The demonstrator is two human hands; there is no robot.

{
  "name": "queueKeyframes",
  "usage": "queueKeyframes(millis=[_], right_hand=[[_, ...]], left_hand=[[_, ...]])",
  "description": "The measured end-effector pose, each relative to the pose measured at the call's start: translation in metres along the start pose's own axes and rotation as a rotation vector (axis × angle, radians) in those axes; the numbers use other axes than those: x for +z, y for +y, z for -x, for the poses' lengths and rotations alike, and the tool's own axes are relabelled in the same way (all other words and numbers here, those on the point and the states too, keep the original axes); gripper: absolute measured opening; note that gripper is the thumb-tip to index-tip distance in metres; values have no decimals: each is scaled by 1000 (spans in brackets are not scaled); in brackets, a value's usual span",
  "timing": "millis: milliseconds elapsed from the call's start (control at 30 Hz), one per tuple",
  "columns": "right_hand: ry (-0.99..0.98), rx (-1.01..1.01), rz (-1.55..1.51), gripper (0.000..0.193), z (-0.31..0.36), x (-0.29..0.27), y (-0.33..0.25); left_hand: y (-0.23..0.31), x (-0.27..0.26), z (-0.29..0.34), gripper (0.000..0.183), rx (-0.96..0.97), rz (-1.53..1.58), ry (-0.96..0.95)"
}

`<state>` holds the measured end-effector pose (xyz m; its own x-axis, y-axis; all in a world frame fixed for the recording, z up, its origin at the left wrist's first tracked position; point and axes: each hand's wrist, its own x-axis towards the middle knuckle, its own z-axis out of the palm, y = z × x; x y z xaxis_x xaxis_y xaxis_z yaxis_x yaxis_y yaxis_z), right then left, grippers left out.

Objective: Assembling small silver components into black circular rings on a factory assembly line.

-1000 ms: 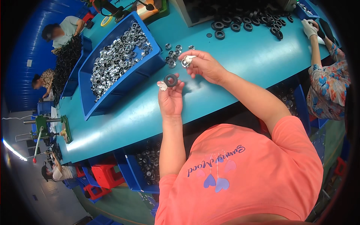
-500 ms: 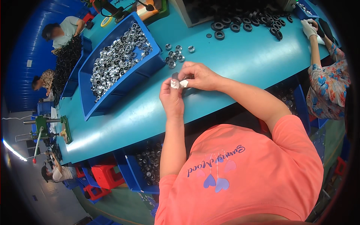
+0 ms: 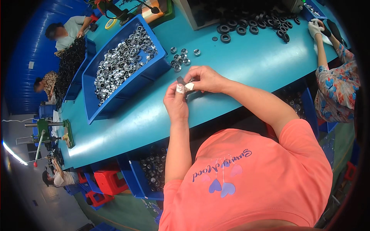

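Note:
My two hands meet over the table's near half, thumbs wrapped in white tape. Between the thumb and fingers of my left hand is a black ring, partly covered by the fingers. My right hand is closed against it from the right, its fingers pinched round a small part with a shiny glint, too hidden to make out fully. Just beyond my hands lie several loose silver metal caps with dark centres. A big blue bin heaped with the same caps stands to the left.
Black rings are spread at the table's back, beside a small black disc. A person's gloved hand is at the right end. At the left edge stands a green hand press. Blue crates sit below the table.
The black ring has tilted between my fingers and shows more edge-on. My hands stay in nearly the same place, fingers shifting slightly.

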<state>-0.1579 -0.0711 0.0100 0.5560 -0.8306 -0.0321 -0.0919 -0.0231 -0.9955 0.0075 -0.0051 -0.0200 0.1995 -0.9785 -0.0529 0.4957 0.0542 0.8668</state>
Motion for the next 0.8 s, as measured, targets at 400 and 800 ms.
queueKeyframes(millis=[400, 800], right_hand=[[5, -119, -268, 38, -2, -5, -1], [192, -422, 258, 38, 6, 3, -6]], left_hand=[[-4, -11, -6, 25, 6, 141, 12], [3, 3, -2, 30, 65, 63, 2]])
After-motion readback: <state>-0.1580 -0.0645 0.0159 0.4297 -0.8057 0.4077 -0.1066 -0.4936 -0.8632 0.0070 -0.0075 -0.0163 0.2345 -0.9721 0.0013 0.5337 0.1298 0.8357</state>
